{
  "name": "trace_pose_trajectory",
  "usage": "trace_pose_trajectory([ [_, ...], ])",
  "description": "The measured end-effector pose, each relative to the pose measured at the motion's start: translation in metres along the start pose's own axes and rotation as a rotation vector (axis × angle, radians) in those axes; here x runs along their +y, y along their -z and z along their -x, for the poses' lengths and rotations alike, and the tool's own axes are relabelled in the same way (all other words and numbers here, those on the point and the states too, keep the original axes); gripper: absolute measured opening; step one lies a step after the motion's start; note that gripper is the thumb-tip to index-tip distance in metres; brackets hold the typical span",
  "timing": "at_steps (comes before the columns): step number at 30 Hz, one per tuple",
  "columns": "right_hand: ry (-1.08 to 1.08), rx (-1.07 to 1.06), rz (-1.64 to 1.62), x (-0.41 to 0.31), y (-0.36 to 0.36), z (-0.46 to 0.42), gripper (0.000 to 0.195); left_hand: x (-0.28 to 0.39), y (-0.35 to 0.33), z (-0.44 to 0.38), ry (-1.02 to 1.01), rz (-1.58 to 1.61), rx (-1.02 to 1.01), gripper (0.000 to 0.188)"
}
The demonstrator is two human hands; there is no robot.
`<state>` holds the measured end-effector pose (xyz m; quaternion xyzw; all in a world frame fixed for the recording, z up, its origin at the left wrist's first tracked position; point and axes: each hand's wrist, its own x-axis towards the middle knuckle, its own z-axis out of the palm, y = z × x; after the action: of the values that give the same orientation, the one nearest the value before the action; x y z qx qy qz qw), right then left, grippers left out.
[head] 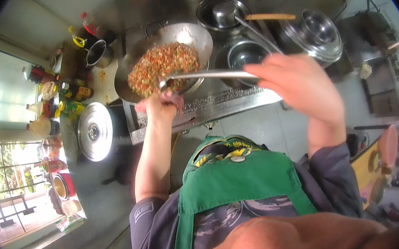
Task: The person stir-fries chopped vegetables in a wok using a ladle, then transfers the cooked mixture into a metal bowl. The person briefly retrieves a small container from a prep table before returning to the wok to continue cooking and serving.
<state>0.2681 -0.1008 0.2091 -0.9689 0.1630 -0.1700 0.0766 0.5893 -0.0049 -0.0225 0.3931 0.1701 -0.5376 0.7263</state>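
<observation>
A large metal wok (201, 36) sits tilted on the stove in front of me. It holds a heap of finely diced food (166, 63) in red, orange, pale and green bits. My left hand (161, 105) is at the wok's near edge, closed on a pink cloth (177, 99); the grip beneath is partly hidden. My right hand (291, 79) grips a long-handled metal utensil (212, 73) by its far end. That handle runs left across the wok, and its head lies at the near side of the food, just above my left hand.
Right of the wok stand a metal pot (247, 53) and another pan (204, 12) with a dipper (226, 11). Stacked metal bowls (319, 31) lie farther right. On the left are a round metal lid (95, 131), a small saucepan (97, 53) and several sauce bottles (77, 91) along the window.
</observation>
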Motion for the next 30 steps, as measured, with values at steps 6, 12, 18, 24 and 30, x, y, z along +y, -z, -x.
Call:
trace_pose_trajectory([
  [6, -0.026, -0.082, 0.0, 0.015, -0.085, 0.004, 0.032, -0.088, 0.058, -0.012, -0.219, 0.093, -0.153, 0.025],
  [12, -0.001, -0.117, -0.158, 0.011, -0.021, 0.022, 0.03, -0.044, 0.066, 0.014, -0.053, -0.024, -0.444, 0.027],
  [18, 0.081, -0.112, -0.066, 0.002, -0.028, -0.028, 0.029, -0.004, -0.026, 0.02, -0.061, -0.118, -0.061, 0.016],
  [24, -0.023, -0.149, -0.042, 0.021, -0.074, 0.01, 0.037, -0.097, 0.067, 0.009, -0.162, -0.034, -0.146, 0.039],
  [30, -0.001, -0.097, -0.162, 0.011, -0.02, 0.015, 0.025, -0.023, 0.015, 0.035, -0.031, -0.052, -0.085, 0.011],
])
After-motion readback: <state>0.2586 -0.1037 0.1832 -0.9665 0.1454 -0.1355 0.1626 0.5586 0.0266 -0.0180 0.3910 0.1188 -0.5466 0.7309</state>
